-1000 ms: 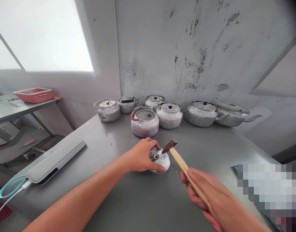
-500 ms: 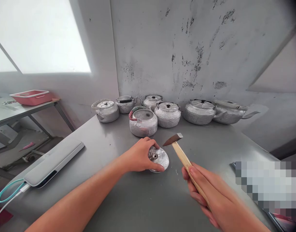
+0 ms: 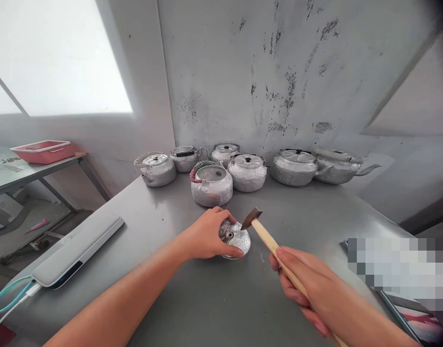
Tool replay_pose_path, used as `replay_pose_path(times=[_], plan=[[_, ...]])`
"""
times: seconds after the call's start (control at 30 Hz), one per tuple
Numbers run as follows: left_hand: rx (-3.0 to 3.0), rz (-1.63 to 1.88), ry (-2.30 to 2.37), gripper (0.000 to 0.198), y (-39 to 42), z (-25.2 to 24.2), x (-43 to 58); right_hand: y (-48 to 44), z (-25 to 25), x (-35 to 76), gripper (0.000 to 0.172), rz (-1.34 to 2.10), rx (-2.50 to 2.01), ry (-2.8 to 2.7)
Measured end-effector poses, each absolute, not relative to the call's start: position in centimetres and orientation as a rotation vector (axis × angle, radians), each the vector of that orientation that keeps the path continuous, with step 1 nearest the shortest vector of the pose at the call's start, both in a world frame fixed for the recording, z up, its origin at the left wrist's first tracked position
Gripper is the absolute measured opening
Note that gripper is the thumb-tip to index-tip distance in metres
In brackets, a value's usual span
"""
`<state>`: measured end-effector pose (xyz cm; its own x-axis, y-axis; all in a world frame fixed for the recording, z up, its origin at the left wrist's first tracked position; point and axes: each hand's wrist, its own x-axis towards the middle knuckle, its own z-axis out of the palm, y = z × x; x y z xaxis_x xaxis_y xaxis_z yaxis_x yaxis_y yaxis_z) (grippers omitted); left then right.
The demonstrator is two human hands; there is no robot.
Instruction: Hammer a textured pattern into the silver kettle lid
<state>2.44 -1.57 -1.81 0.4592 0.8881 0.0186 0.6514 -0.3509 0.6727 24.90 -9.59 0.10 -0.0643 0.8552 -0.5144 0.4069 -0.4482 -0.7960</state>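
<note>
My left hand (image 3: 208, 234) grips a round, dented silver kettle lid (image 3: 242, 239) by its edge, thumb in front and fingers behind. A small dark hole shows near the lid's middle; its underside is hidden. In my right hand (image 3: 304, 279) is a hammer (image 3: 266, 235), held by its pale wooden handle. The hammer's narrow, tapered end is at the lid's upper right edge; I cannot tell whether it touches. Beyond the left hand stands a lidless hammered kettle (image 3: 211, 189) with a red and green wrapped handle.
Several silver kettles (image 3: 248, 174) line the wall side of the grey table (image 3: 214, 308). A grey power bank (image 3: 76, 246) with a cable lies at left. At right is a pixelated flat object (image 3: 395, 270). A pink basket (image 3: 44, 152) sits on a side table.
The hammer head has come down and left, from above the lid's right side to its upper edge. My left hand keeps its hold on the lid. The view has shifted slightly.
</note>
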Motion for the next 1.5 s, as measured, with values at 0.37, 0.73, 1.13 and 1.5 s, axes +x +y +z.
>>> replay_pose_path(times=[0.37,0.73,1.13,1.5], plan=[[2.105,0.509,1.288,0.066,-1.8,-1.6,2.5,-9.5,-0.8,25.0,0.042,1.459,-1.776,-1.420],[2.102,0.514,1.303,0.068,-1.8,-1.5,2.6,-9.6,-1.9,25.4,0.039,1.423,-1.807,-1.485],[2.107,0.527,1.293,0.065,-1.9,-1.4,2.6,-9.7,-0.4,25.0,0.041,1.373,-1.751,-1.554],[2.102,0.528,1.276,0.065,-1.7,-1.5,2.5,-10.5,-1.1,25.3,0.044,1.226,-1.777,-1.640]])
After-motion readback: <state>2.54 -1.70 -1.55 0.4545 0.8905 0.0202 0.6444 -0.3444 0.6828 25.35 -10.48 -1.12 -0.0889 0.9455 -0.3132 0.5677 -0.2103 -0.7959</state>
